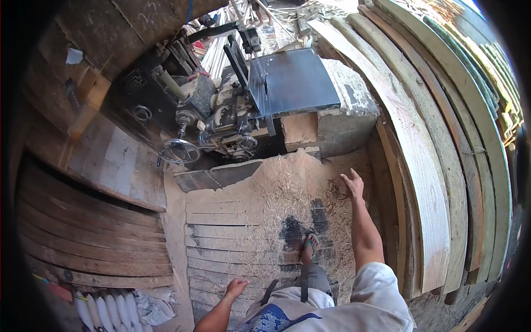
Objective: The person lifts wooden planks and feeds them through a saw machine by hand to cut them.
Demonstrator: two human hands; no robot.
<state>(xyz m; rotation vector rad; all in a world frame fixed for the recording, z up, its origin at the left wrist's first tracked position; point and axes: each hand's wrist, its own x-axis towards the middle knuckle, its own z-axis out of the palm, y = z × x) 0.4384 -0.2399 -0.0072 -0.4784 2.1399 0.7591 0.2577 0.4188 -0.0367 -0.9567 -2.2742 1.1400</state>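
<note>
Sawdust, heaped: pale tan wood dust and shavings (285,177), on the floor before the machine; thins toward the person.
Right hand: bare hand (352,182), arm outstretched, fingers spread and open, gripping nothing visible; over the right edge of the heap, apart from the planks; perhaps held out for balance.
Left hand: bare hand (237,288), low by the waist, fingers curled closed; cannot tell whether anything small is inside.
Machine: dark metal sawing machine (130,91), beyond the heap; round spoked metal handwheel (178,151) faces the person's side, presumably for reach.
Bench: flat dark-grey metal bench (301,83), level beside the machine's upright parts, probably to support timber.
Base: dust-coated grey block (348,130), under and beside the bench.
Planks, right: long rough-sawn wooden planks (412,166), lying side by side, likely aligned for compact storage.
Obstructions: heap between person and machine; planks hemming the right side.
Underfoot: slatted wooden floor (221,260), strewn with shavings; one sandalled foot (308,249).
Left side: stacked brown boards (94,238); white elongated bundles (110,310) below.
Background: scattered pale offcut strips (213,55).
</note>
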